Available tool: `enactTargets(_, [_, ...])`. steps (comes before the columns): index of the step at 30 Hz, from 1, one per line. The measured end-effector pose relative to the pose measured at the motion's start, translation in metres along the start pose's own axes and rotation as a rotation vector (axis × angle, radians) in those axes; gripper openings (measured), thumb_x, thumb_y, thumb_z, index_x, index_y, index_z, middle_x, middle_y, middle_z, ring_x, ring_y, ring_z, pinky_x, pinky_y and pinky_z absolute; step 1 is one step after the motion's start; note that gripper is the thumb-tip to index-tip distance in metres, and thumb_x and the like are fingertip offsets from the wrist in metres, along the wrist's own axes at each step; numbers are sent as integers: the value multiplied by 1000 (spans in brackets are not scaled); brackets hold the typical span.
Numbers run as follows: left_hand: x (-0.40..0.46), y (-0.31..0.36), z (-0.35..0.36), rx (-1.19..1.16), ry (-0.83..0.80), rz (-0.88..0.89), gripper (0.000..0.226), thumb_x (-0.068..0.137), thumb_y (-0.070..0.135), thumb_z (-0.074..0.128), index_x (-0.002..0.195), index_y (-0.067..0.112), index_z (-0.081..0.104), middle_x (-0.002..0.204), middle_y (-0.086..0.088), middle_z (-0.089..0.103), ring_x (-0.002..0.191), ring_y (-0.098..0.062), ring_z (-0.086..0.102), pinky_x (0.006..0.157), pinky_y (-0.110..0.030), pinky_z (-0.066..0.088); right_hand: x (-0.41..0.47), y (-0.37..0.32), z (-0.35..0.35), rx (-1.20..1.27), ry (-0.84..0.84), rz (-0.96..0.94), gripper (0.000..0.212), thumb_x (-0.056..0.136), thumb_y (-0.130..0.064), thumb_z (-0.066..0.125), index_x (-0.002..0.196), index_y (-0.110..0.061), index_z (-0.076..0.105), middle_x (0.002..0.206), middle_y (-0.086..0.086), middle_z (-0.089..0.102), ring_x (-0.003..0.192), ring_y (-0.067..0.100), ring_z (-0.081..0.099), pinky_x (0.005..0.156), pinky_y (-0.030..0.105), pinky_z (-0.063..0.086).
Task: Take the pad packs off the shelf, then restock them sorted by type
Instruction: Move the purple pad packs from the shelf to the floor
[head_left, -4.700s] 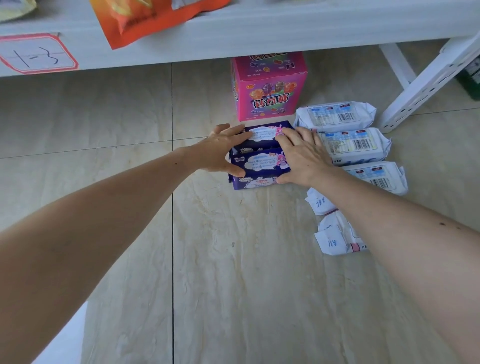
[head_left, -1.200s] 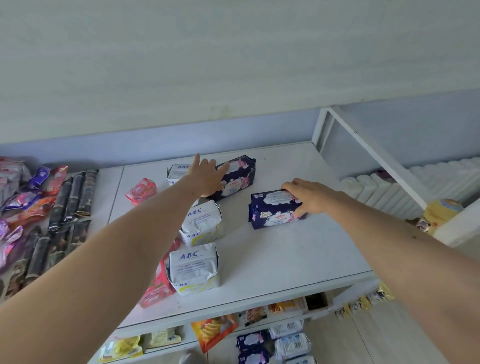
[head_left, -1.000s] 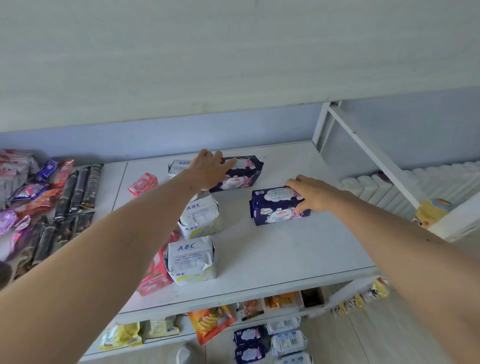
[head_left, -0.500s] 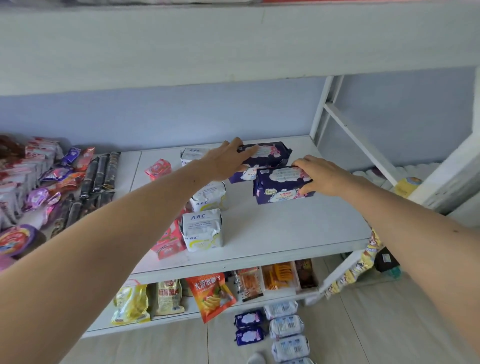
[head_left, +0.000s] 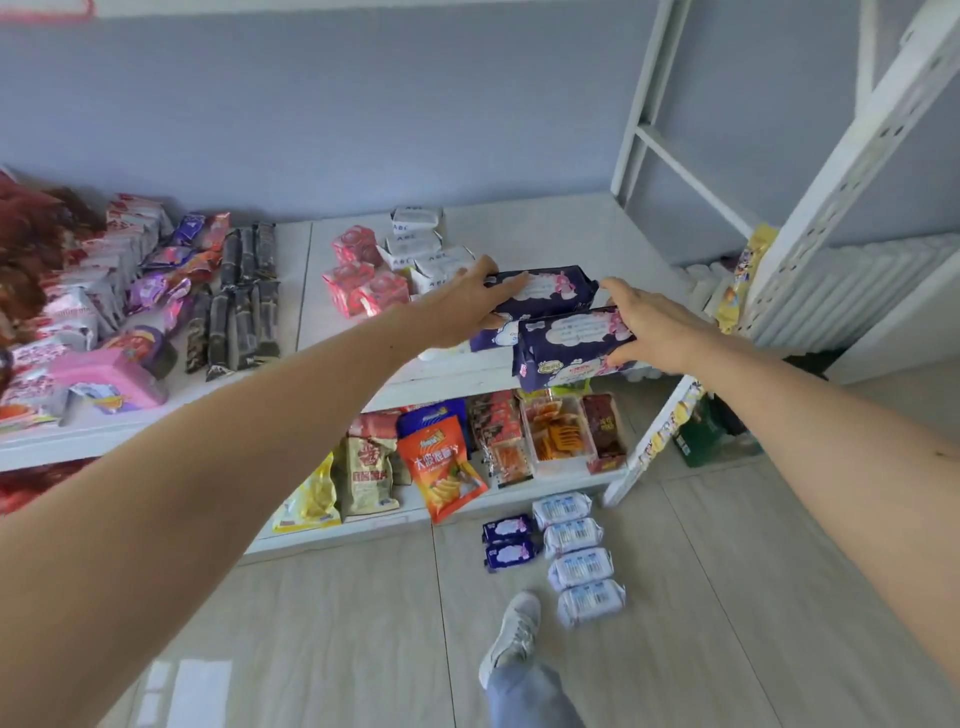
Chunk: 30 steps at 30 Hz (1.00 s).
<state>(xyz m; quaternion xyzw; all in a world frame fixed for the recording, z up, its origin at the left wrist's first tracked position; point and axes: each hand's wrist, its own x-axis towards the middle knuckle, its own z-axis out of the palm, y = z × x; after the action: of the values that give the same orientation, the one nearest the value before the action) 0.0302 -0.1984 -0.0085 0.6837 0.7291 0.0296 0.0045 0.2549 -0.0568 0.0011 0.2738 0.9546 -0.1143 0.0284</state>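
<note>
A person reaches both arms toward a white shelf (head_left: 524, 228). The left hand (head_left: 462, 306) curls its fingers round a purple pack (head_left: 545, 291) above the shelf's front edge. The right hand (head_left: 649, 327) grips a second purple pack (head_left: 566, 348) just in front of the first, touching it. White packs (head_left: 421, 249) and pink packs (head_left: 363, 280) lie on the shelf, behind and left of the hands. Below the shelf, on the floor (head_left: 363, 623), lie two more purple packs (head_left: 506, 543) beside four pale packs (head_left: 576, 561).

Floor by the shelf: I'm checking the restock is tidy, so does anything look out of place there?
Yes: two purple pad packs and four white pad packs lie on the floor tiles beside a shoe, not shelved.
</note>
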Motion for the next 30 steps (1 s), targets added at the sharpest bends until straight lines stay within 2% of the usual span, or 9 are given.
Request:
enactTargets(5, [-43, 28, 35, -60, -42, -21, 60, 96, 25, 49, 149, 21, 21, 135, -19, 30, 107, -36, 48, 98, -44, 43, -38, -10, 38, 9, -91, -27, 107, 78, -21, 78, 150, -29, -1, 146, 12, 40, 119, 30, 51, 97, 44, 45])
enactTargets(8, [-61, 39, 64, -110, -75, -49, 60, 96, 26, 51, 149, 21, 23, 134, -19, 31, 106, -36, 48, 97, -42, 42, -50, -7, 65, -2, -145, -61, 109, 81, -21, 75, 150, -33, -7, 145, 13, 39, 118, 31, 51, 95, 42, 45])
enactTargets(12, [-80, 54, 107, -187, -116, -110, 58, 96, 33, 47, 149, 23, 24, 136, -16, 29, 111, -33, 47, 101, -39, 41, -57, 3, 105, -44, -198, -127, 104, 82, -17, 74, 152, -34, -2, 147, 12, 35, 114, 29, 55, 87, 37, 48])
enactTargets(14, [-86, 60, 133, -246, -145, -150, 57, 96, 34, 46, 149, 24, 26, 138, -15, 28, 112, -30, 45, 102, -34, 40, -55, 12, 130, -68, -225, -153, 103, 82, -16, 73, 152, -34, 0, 146, 12, 36, 109, 30, 58, 86, 42, 51])
enactTargets(17, [-93, 66, 181, -347, -152, -209, 55, 95, 24, 52, 147, 21, 32, 137, -16, 30, 111, -28, 46, 94, -16, 32, -50, 31, 176, -74, -252, -197, 101, 82, -10, 72, 152, -33, 2, 133, 8, 46, 93, 27, 59, 77, 42, 52])
enactTargets(20, [-100, 71, 230, -506, -167, -275, 52, 95, 18, 55, 144, 20, 37, 134, -12, 31, 113, -18, 40, 90, -4, 23, -45, 47, 225, -67, -265, -226, 100, 82, -10, 72, 152, -32, 3, 133, 8, 46, 93, 26, 58, 74, 41, 52])
enactTargets(22, [-106, 71, 264, -564, -180, -305, 50, 95, 19, 53, 143, 20, 39, 137, -11, 30, 115, -16, 37, 94, -7, 25, -40, 54, 260, -40, -294, -228, 102, 82, -10, 72, 152, -34, 2, 135, 6, 44, 97, 26, 58, 76, 42, 53])
enactTargets(24, [-111, 68, 303, -593, -172, -304, 50, 94, 19, 54, 143, 18, 40, 138, -13, 31, 122, -22, 38, 102, -16, 29, -35, 60, 300, -19, -313, -225, 105, 82, -4, 70, 150, -37, -3, 130, 4, 44, 91, 28, 59, 73, 45, 53])
enactTargets(30, [-136, 53, 455, -692, -202, -304, 51, 93, 17, 56, 142, 17, 42, 136, -13, 32, 126, -24, 38, 103, -10, 24, -27, 70, 444, 50, -382, -175, 96, 84, -5, 68, 153, -31, 6, 137, 8, 42, 107, 30, 56, 83, 44, 49])
